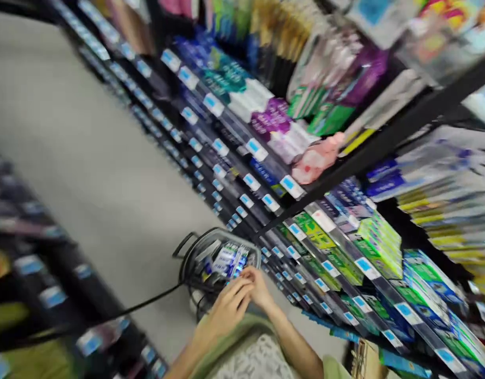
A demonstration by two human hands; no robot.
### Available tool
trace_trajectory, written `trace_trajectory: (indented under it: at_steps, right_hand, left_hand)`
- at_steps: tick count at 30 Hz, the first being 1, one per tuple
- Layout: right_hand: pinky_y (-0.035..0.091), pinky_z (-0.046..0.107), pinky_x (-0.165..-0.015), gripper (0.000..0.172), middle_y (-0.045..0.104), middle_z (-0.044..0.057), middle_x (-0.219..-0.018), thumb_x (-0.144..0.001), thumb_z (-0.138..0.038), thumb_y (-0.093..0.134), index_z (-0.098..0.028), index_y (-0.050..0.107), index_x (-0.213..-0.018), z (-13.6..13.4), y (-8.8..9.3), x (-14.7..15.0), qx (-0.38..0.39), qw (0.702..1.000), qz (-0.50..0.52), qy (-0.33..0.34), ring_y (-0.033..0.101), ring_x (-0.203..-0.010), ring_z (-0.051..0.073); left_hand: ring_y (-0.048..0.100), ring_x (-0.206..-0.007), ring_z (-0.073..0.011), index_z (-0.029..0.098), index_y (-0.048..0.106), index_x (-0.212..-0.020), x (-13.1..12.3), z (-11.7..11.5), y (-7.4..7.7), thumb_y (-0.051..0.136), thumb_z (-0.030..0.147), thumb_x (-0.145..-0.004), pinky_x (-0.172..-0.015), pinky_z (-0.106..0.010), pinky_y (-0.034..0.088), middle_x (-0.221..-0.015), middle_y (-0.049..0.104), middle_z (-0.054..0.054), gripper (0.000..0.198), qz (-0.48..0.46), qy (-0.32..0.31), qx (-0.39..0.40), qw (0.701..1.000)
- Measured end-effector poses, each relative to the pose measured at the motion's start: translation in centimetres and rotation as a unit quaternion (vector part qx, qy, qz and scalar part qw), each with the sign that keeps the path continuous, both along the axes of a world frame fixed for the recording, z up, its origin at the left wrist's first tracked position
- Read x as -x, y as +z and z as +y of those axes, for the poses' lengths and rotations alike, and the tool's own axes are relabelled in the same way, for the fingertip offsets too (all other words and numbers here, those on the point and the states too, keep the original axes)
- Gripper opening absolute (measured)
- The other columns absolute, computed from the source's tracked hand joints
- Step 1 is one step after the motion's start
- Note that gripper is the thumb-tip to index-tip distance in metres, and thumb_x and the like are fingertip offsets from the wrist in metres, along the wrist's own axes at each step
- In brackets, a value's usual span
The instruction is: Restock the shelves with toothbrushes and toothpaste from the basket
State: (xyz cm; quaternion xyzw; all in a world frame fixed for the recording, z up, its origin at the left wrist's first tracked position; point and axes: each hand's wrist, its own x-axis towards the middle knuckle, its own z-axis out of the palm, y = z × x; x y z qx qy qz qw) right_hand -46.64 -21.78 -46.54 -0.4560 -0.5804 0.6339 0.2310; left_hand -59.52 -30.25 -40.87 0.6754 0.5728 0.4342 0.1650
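Note:
My left hand [231,304] and my right hand [258,288] meet over the near edge of a shopping basket [257,258], close to my body. Both sets of fingers are curled and pressed together, touching one another. Whatever may be between them is hidden. Inside the basket lie several white and blue packages [225,261], partly covered by my fingers; their exact kind is blurred. A dark handle [184,243] sticks out at the basket's far left side.
Shelves run diagonally on my right, edged with blue-and-white price tags [256,149]. They hold green boxes [378,245], a pink pack [317,160] and purple-and-white packages [271,117]. Grey floor [108,147] stretches ahead. Another dark shelf [68,295] stands on the left, and a cardboard box [364,358] sits lower right.

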Motion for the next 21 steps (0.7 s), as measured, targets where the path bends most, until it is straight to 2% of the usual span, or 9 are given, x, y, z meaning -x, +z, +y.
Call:
trace_trajectory:
  at_steps: [3, 7, 10, 13, 17, 21]
  right_hand:
    - [0.049, 0.026, -0.068, 0.025, 0.063, -0.002, -0.077, -0.062, -0.028, 0.073, -0.021, 0.068, -0.085, 0.0, -1.6, 0.7, 0.060, 0.998, -0.013, -0.017, 0.058, -0.069, 0.015]
    - [0.050, 0.026, -0.058, 0.028, 0.068, 0.001, -0.089, -0.065, -0.033, 0.073, -0.021, 0.066, -0.089, -0.3, -3.9, 1.2, 0.133, 0.988, -0.076, -0.009, 0.066, -0.069, 0.017]
    - [0.049, 0.025, -0.053, 0.031, 0.070, 0.002, -0.090, -0.067, -0.038, 0.076, -0.020, 0.067, -0.091, -0.5, -5.8, 1.4, 0.150, 0.982, -0.114, -0.009, 0.069, -0.068, 0.019]
    - [0.050, 0.024, -0.053, 0.033, 0.071, 0.003, -0.091, -0.067, -0.039, 0.077, -0.019, 0.067, -0.092, -0.3, -8.2, 1.6, 0.154, 0.979, -0.131, -0.011, 0.070, -0.068, 0.019]
    - [0.051, 0.026, -0.054, 0.037, 0.073, 0.006, -0.095, -0.067, -0.043, 0.076, -0.019, 0.067, -0.094, 0.3, -12.8, 2.3, 0.157, 0.975, -0.153, -0.019, 0.070, -0.069, 0.020]
    - [0.053, 0.029, -0.060, 0.044, 0.075, 0.009, -0.097, -0.064, -0.044, 0.076, -0.019, 0.065, -0.099, 0.6, -19.6, 3.8, 0.153, 0.971, -0.180, -0.034, 0.071, -0.077, 0.023]
  left_hand:
    - [0.067, -0.109, -0.0231, 0.022, 0.066, -0.114, 1.0, -1.4, -1.3, 0.048, 0.006, -0.096, -0.098, -0.038, 0.053, -0.113, 0.073, -0.006, 0.030, 0.067, -0.063, 0.105, 0.990]
    - [0.065, -0.114, -0.0257, 0.020, 0.066, -0.115, 1.3, -3.8, -4.0, 0.056, 0.006, -0.093, -0.100, -0.040, 0.049, -0.116, 0.073, -0.008, 0.028, 0.150, -0.133, 0.226, 0.953]
    - [0.065, -0.110, -0.0256, 0.019, 0.066, -0.112, 1.2, -5.5, -5.6, 0.053, 0.009, -0.096, -0.095, -0.038, 0.048, -0.111, 0.073, -0.008, 0.023, 0.164, -0.167, 0.290, 0.928]
    - [0.064, -0.108, -0.0256, 0.019, 0.065, -0.113, 1.5, -6.3, -6.4, 0.054, 0.011, -0.096, -0.093, -0.037, 0.046, -0.110, 0.071, -0.009, 0.022, 0.149, -0.170, 0.318, 0.921]
    - [0.063, -0.111, -0.0265, 0.019, 0.064, -0.116, 2.0, -5.9, -6.5, 0.056, 0.012, -0.096, -0.093, -0.037, 0.046, -0.112, 0.071, -0.010, 0.023, 0.123, -0.162, 0.350, 0.914]
    - [0.063, -0.114, -0.0271, 0.019, 0.063, -0.121, 2.4, -4.7, -7.2, 0.053, 0.013, -0.098, -0.095, -0.039, 0.048, -0.116, 0.071, -0.010, 0.026, 0.083, -0.150, 0.399, 0.901]
